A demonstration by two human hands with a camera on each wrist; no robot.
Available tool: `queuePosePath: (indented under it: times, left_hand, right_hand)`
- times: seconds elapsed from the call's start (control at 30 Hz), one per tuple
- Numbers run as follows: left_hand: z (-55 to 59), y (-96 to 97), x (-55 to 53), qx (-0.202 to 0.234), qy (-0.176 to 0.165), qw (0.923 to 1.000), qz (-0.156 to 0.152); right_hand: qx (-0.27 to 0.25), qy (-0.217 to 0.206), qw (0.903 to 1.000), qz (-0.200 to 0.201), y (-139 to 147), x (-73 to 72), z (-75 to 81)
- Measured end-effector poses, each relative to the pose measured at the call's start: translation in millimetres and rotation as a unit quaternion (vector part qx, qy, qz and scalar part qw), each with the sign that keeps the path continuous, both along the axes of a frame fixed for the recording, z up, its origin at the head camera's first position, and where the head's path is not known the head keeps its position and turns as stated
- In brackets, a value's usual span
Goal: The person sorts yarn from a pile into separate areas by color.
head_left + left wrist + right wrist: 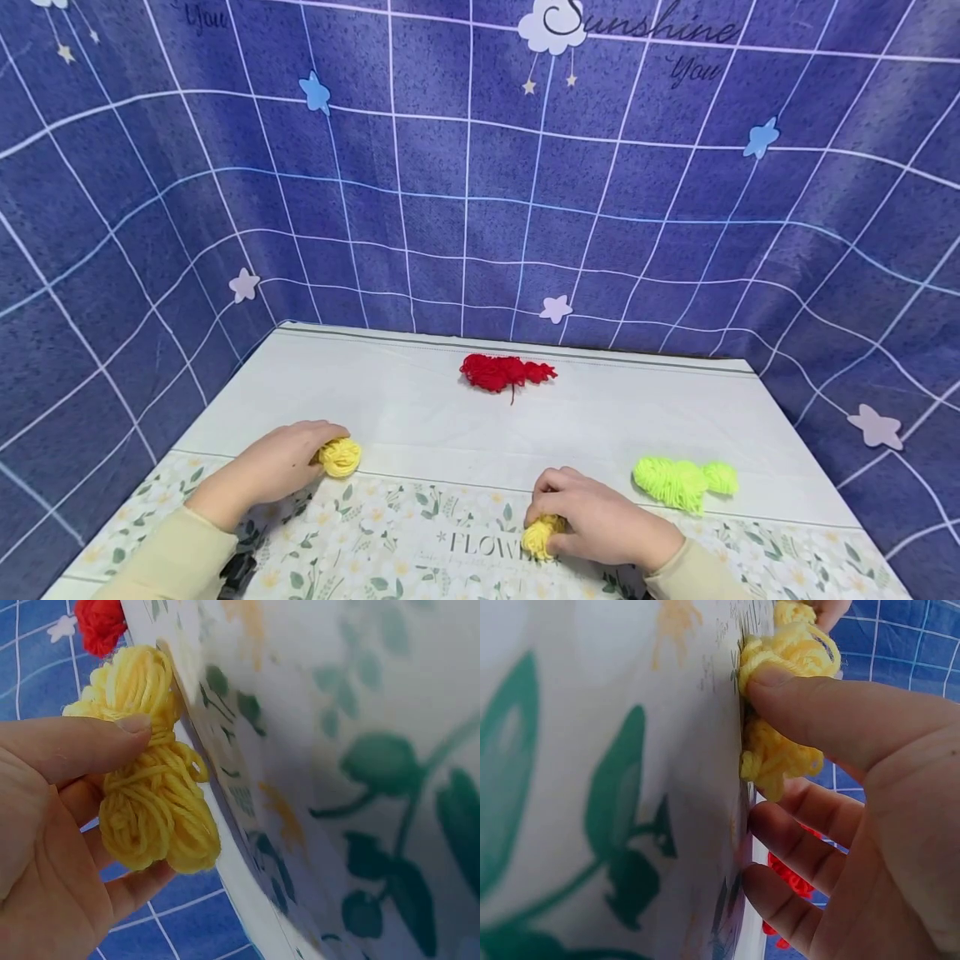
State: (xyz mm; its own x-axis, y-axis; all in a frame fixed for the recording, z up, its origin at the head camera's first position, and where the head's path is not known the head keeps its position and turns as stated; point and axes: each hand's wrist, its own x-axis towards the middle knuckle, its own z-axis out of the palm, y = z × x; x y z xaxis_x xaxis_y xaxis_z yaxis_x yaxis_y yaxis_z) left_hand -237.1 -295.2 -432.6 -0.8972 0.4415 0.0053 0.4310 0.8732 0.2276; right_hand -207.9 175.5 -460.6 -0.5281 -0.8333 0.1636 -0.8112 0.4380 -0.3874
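At the left of the head view, my left hand [272, 463] holds a small bundle of yellow yarn [341, 458] tied at its middle. The left wrist view shows the thumb laid across the waist of this yarn [157, 810], with fingers behind it. My right hand [603, 518] grips a second yellow yarn bundle [540, 539], close over the printed lettering on the cloth. Seen from the right wrist, the thumb presses on this bundle [784, 754], and the other fingertips are right at the cloth.
A red yarn bundle [495, 372] lies near the table's back edge. To the right of my right hand is a neon green yarn bundle [675, 483]. A floral cloth [390, 542] covers the front of the white table [375, 383]. Blue grid-patterned curtains [465, 192] surround the table.
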Motion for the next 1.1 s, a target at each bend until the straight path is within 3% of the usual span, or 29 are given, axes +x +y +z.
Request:
queuePosePath:
  times: [0.3, 0.5, 0.73, 1.1]
  left_hand:
    - [-5.0, -11.6, -0.3, -0.004, -0.008, 0.9999, 0.010]
    - [-5.1, -14.5, 1.6, 0.000, -0.020, 0.9997, 0.016]
    - [-1.0, -14.2, 2.8, 0.007, -0.032, 0.9991, 0.026]
    - [3.3, -14.8, 4.4, 0.014, -0.020, 0.9995, 0.022]
  right_hand:
    - [0.011, -0.003, 0.9999, -0.009, -3.5, 0.6, 2.3]
    - [0.034, 0.005, 0.9988, -0.035, -18.9, -1.4, 7.4]
    - [0.062, 0.006, 0.9966, -0.054, -56.4, -12.5, 9.2]
    - [0.040, 0.040, 0.9952, -0.080, -140.8, -35.6, 17.4]
